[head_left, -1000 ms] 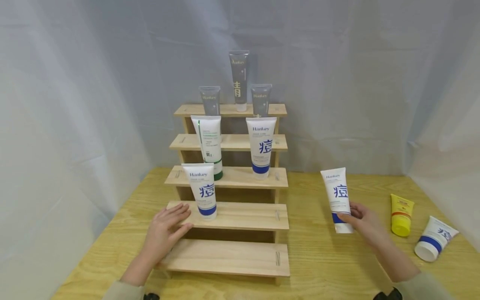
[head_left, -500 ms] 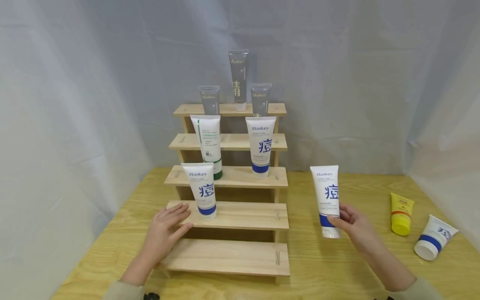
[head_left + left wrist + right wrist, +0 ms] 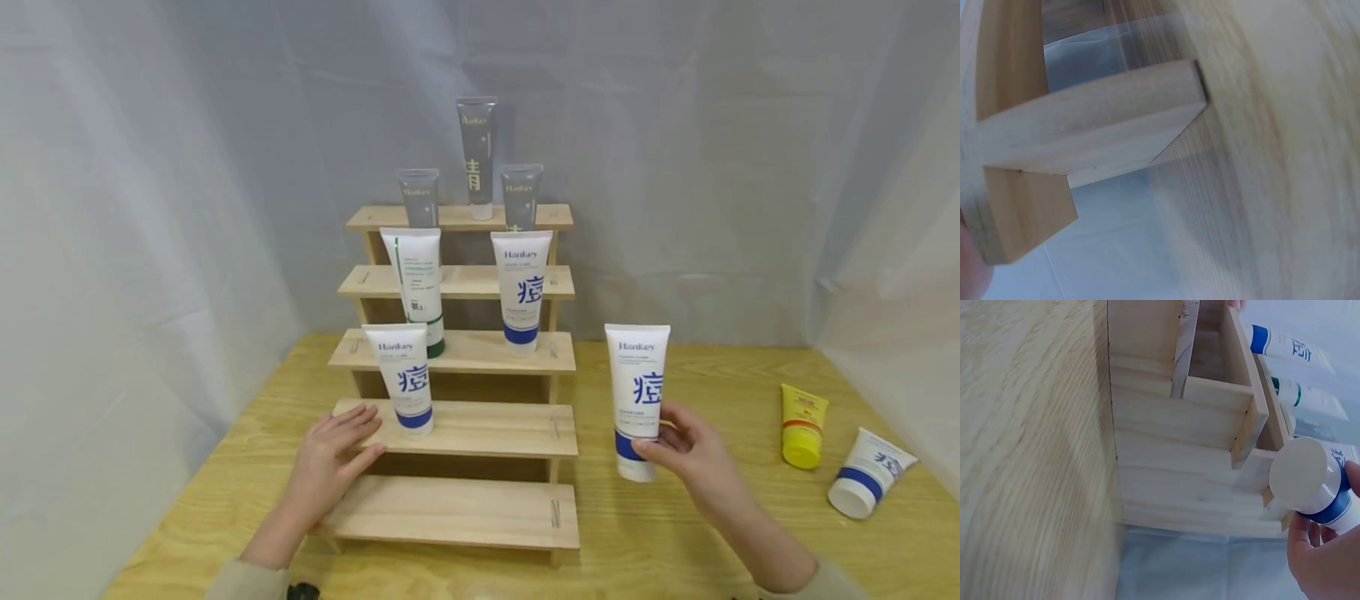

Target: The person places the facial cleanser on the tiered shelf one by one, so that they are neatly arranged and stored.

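Note:
My right hand (image 3: pixel 697 458) holds a white squeeze tube with a blue band (image 3: pixel 637 392) upright, cap down, to the right of the wooden tiered stand (image 3: pixel 457 512). Thumb and fingers pinch it near the cap; in the right wrist view the round white cap (image 3: pixel 1299 475) faces the camera. My left hand (image 3: pixel 330 462) rests on the left end of the second step from the bottom, fingers extended. Beside its fingertips stands a matching blue-banded tube (image 3: pixel 401 375). In the left wrist view only a bit of that hand shows beside the stand's end (image 3: pixel 1097 112).
Higher up stand a green-and-white tube (image 3: pixel 418 279), another blue-banded tube (image 3: pixel 521 287) and several grey tubes (image 3: pixel 477 154). On the table (image 3: pixel 750 533) at right lie a yellow tube (image 3: pixel 803 425) and a white-and-blue tube (image 3: pixel 870 473). A pale sheet (image 3: pixel 675 167) hangs behind.
My right hand has carried the blue-banded tube leftward, closer to the stand, and the tube has turned more upright with its label facing forward. The left hand has stayed put.

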`<state>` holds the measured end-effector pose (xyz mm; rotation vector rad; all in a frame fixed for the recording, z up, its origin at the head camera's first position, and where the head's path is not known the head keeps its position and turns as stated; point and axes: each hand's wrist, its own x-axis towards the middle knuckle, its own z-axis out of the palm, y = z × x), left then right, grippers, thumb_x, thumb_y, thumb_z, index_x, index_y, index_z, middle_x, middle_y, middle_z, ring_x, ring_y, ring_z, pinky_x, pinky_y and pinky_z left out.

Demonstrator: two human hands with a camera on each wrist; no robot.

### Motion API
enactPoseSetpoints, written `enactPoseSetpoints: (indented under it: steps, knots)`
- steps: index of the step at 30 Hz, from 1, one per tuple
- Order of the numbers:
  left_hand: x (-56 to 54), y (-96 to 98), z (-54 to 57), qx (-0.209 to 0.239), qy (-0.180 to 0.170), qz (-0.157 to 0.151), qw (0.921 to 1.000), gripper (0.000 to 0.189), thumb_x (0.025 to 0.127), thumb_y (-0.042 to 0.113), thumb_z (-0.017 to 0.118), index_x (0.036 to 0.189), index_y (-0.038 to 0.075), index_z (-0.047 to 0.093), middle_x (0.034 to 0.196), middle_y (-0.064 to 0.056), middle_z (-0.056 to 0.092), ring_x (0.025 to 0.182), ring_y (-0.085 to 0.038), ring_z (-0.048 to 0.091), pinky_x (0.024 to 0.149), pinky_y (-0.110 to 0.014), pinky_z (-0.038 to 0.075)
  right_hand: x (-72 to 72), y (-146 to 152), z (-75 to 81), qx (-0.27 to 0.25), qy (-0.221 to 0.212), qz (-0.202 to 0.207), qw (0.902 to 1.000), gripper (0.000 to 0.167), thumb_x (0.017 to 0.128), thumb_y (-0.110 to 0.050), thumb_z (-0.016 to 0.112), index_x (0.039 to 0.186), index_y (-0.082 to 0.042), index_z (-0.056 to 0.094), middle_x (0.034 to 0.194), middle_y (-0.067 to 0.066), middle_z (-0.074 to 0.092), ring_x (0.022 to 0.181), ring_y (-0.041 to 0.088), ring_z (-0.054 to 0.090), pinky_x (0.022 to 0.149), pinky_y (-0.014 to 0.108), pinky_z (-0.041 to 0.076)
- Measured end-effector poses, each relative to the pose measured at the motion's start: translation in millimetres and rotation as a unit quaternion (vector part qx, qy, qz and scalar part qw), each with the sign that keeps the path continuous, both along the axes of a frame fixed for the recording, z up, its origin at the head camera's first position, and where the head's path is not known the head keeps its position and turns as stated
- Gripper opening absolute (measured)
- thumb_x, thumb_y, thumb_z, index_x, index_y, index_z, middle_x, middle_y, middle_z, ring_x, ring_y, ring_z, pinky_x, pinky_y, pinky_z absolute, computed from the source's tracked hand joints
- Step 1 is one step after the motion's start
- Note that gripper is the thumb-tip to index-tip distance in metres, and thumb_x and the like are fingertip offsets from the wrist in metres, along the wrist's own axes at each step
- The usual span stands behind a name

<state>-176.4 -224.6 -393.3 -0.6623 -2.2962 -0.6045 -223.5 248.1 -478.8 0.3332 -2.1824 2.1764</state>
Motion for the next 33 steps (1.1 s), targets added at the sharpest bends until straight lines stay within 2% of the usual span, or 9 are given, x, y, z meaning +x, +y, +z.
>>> enactPoseSetpoints:
  steps: [12, 15, 19, 22, 26, 29, 31, 32, 33]
  knots:
    - [-0.8, -0.2, 0.0, -0.002, 0.003, 0.0, 1.0, 0.035, 0.072, 0.027, 0.07, 0.096, 0.001, 0.066, 0.109, -0.014, 0.06, 0.102, -0.032, 0.054, 0.09, -0.057, 0.03, -16.2, -30.9, -2.7, -0.059, 0.076, 0.043, 0.9944, 0.066, 0.07, -0.001, 0.073, 0.128, -0.012, 0.043, 0.123, 0.014, 0.049, 0.107, 0.032, 0.051, 0.082, 0.04, 0.046]
    - [-0.9, -0.2, 0.2, 0.0, 0.004, -0.001, 1.0, 0.035, 0.072, 0.027, 0.07, 0.096, 0.001, 0.066, 0.109, -0.014, 0.06, 0.102, -0.032, 0.054, 0.09, -0.057, 0.03, -21.0, -40.0, -2.8, -0.06, 0.086, 0.041, 0.9936, 0.067, 0.069, -0.001, 0.074, 0.128, -0.012, 0.044, 0.122, 0.014, 0.05, 0.105, 0.033, 0.052, 0.081, 0.041, 0.047]
    - [-0.8, 0.0, 0.3, 0.0, 0.005, -0.001, 1.0, 0.036, 0.073, 0.028, 0.07, 0.096, 0.001, 0.066, 0.109, -0.014, 0.06, 0.102, -0.032, 0.054, 0.09, -0.057, 0.03, -23.3, -52.8, 1.0, -0.043, 0.122, 0.033, 0.9911, 0.066, 0.069, -0.002, 0.074, 0.127, -0.011, 0.044, 0.12, 0.014, 0.051, 0.103, 0.032, 0.054, 0.078, 0.038, 0.048]
    - [-0.8, 0.1, 0.2, -0.002, 0.005, -0.001, 1.0, 0.036, 0.073, 0.029, 0.069, 0.096, 0.001, 0.066, 0.109, -0.014, 0.06, 0.102, -0.032, 0.054, 0.09, -0.057, 0.03, -10.1, -67.6, 26.5, -0.025, 0.154, 0.026, 0.9874, 0.061, 0.071, -0.002, 0.073, 0.125, -0.006, 0.045, 0.118, 0.017, 0.053, 0.1, 0.03, 0.055, 0.077, 0.034, 0.049]
    - [-0.7, 0.3, 0.0, -0.002, 0.005, -0.001, 1.0, 0.036, 0.073, 0.029, 0.069, 0.096, 0.001, 0.066, 0.109, -0.014, 0.06, 0.102, -0.032, 0.054, 0.09, -0.057, 0.03, 27.5, -94.6, 89.3, 0.017, 0.169, -0.008, 0.9855, 0.052, 0.071, -0.004, 0.073, 0.117, 0.002, 0.049, 0.108, 0.019, 0.057, 0.092, 0.025, 0.058, 0.078, 0.028, 0.048]
    - [-0.1, 0.5, 0.1, 0.0, 0.003, -0.001, 1.0, 0.035, 0.073, 0.028, 0.069, 0.096, 0.001, 0.066, 0.109, -0.014, 0.06, 0.102, -0.032, 0.054, 0.09, -0.057, 0.03, 47.6, -109.6, 121.9, 0.053, 0.154, -0.037, 0.9859, 0.048, 0.07, -0.003, 0.073, 0.111, 0.006, 0.051, 0.102, 0.017, 0.06, 0.086, 0.018, 0.058, 0.077, 0.025, 0.047]
    - [0.3, 0.5, 0.1, 0.001, 0.001, 0.0, 1.0, 0.035, 0.073, 0.027, 0.069, 0.096, 0.001, 0.066, 0.11, -0.014, 0.06, 0.102, -0.032, 0.054, 0.09, -0.057, 0.03, 51.1, -114.3, 129.6, 0.061, 0.137, -0.039, 0.9879, 0.047, 0.07, 0.0, 0.073, 0.111, 0.007, 0.051, 0.102, 0.017, 0.06, 0.086, 0.017, 0.058, 0.078, 0.027, 0.047]
    - [0.5, 0.6, 0.1, 0.002, 0.0, 0.0, 1.0, 0.035, 0.073, 0.027, 0.069, 0.097, 0.001, 0.066, 0.11, -0.014, 0.06, 0.103, -0.032, 0.054, 0.09, -0.057, 0.03, 37.8, -111.6, 112.0, 0.051, 0.146, -0.028, 0.9876, 0.047, 0.071, -0.001, 0.072, 0.112, 0.007, 0.051, 0.103, 0.017, 0.059, 0.087, 0.018, 0.057, 0.079, 0.028, 0.047]
    - [0.6, 0.6, 0.2, 0.002, -0.001, 0.0, 1.0, 0.035, 0.073, 0.027, 0.07, 0.097, 0.001, 0.066, 0.11, -0.014, 0.059, 0.103, -0.032, 0.054, 0.09, -0.057, 0.03, 36.7, -112.6, 111.8, 0.05, 0.142, -0.026, 0.9883, 0.047, 0.071, -0.001, 0.072, 0.113, 0.007, 0.051, 0.104, 0.017, 0.059, 0.088, 0.02, 0.057, 0.08, 0.031, 0.047]
